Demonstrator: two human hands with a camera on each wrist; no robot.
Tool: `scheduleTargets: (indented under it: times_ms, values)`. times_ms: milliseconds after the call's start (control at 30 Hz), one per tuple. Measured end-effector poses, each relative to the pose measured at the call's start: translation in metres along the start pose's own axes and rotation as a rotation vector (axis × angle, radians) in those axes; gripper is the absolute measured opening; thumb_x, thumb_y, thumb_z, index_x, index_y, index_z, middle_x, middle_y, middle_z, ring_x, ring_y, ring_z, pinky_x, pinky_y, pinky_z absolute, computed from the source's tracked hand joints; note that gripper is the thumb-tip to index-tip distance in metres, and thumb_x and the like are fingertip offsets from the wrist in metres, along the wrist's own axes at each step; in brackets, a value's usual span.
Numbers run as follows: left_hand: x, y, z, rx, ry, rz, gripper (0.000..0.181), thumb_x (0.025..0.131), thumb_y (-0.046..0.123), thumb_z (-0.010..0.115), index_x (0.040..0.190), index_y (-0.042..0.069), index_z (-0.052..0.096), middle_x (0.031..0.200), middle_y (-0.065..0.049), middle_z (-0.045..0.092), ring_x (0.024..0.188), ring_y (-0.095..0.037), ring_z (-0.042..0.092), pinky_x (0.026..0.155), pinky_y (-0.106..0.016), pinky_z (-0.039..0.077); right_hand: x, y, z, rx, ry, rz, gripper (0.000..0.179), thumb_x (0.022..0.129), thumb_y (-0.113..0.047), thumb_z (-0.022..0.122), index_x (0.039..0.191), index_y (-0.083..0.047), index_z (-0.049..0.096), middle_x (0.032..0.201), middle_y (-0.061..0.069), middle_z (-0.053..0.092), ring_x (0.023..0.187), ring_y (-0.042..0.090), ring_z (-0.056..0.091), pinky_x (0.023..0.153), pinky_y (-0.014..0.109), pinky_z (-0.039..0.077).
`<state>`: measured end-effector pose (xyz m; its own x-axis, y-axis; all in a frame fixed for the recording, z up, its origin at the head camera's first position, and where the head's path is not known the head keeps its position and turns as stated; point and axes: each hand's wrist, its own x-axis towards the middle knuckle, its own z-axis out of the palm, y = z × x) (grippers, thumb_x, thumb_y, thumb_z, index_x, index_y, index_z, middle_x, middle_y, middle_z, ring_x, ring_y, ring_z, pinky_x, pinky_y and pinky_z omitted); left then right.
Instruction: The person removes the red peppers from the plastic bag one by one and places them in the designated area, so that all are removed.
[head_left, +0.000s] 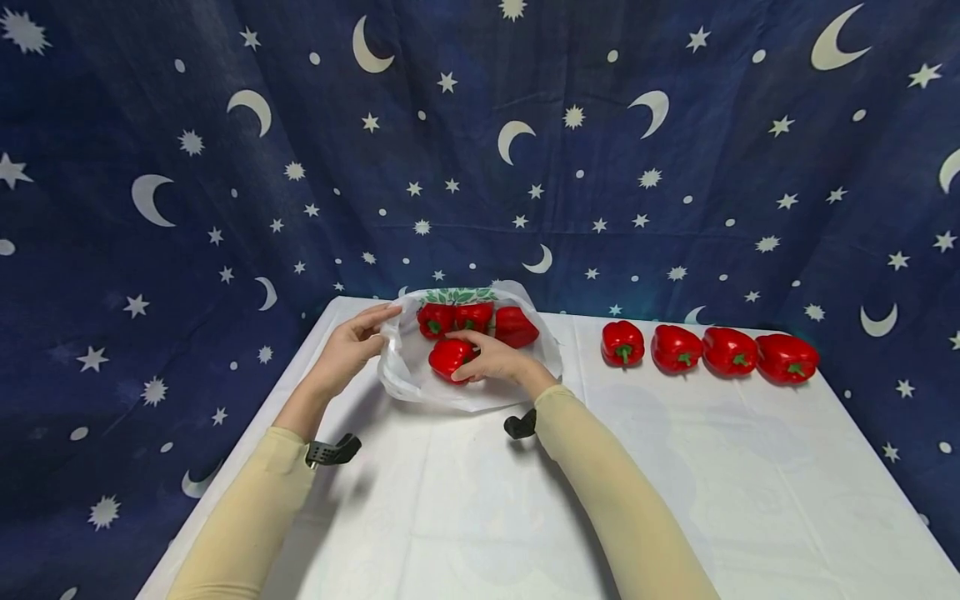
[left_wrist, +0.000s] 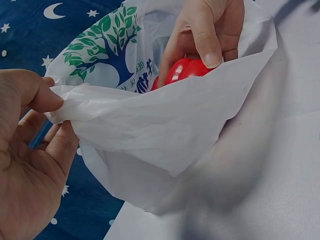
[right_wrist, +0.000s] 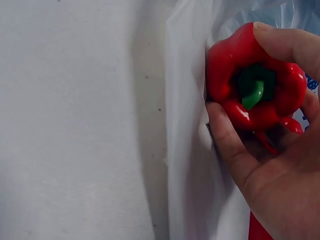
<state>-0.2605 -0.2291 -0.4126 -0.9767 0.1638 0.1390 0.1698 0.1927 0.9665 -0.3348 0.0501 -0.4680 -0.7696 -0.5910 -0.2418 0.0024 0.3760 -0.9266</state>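
A white plastic bag [head_left: 408,379] with a printed green-leaved tree [left_wrist: 107,45] lies on the table, its mouth held wide. My left hand [head_left: 348,348] pinches the bag's left rim between thumb and fingers. Inside the mouth, my right hand [head_left: 491,360] grips a red bell pepper [right_wrist: 255,80], thumb on one side and fingers on the other, its green stem facing the right wrist camera. Behind it in the bag are several more: one red pepper [head_left: 436,320] at the left, another pepper [head_left: 475,317] beside it, and a third pepper [head_left: 515,327] lying at the right.
Several red bell peppers stand in a row at the table's back right, from the leftmost pepper [head_left: 622,344] to the rightmost pepper [head_left: 787,358]. A white cloth covers the table [head_left: 450,500]. A dark blue curtain [head_left: 480,167] with moons and stars hangs behind.
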Motion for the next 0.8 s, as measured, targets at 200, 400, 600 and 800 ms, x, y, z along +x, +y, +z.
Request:
scheduleTargets:
  times_ms: [200,400,600,800]
  values:
    - [0.000,0.000,0.002,0.002,0.000,0.000,0.049,0.097,-0.002,0.054,0.147,0.003,0.056,0.161,-0.007,0.037,0.141,-0.029,0.041,0.094,-0.016,0.047,-0.004,0.005,0.001,-0.024,0.042,-0.011,0.079,0.079,-0.027,0.087,0.149,-0.036,0.050,0.144,0.007,0.045,0.123,0.029,0.049,0.086,0.037,0.056]
    - [-0.001,0.001,0.003,0.008,-0.004,0.006,0.049,0.098,-0.002,0.053,0.147,0.004,0.055,0.161,-0.007,0.037,0.142,-0.028,0.040,0.093,-0.016,0.047,-0.012,0.005,0.000,-0.034,0.078,-0.008,0.077,0.078,-0.031,0.088,0.146,-0.038,0.052,0.143,0.006,0.047,0.123,0.029,0.049,0.087,0.037,0.056]
    - [-0.002,0.001,0.003,0.010,-0.008,0.014,0.050,0.098,-0.003,0.052,0.147,0.002,0.054,0.162,-0.008,0.035,0.143,-0.029,0.039,0.092,-0.015,0.047,-0.024,0.002,-0.002,-0.046,0.115,-0.043,0.077,0.076,-0.032,0.090,0.144,-0.037,0.054,0.141,0.004,0.051,0.125,0.029,0.049,0.090,0.040,0.055]
    - [-0.002,0.001,0.004,0.012,-0.004,0.031,0.050,0.097,-0.006,0.052,0.146,0.001,0.055,0.161,-0.009,0.036,0.142,-0.029,0.041,0.091,-0.015,0.047,-0.041,-0.001,-0.005,-0.049,0.172,-0.083,0.076,0.075,-0.030,0.090,0.143,-0.035,0.055,0.137,0.002,0.053,0.124,0.028,0.050,0.089,0.041,0.056]
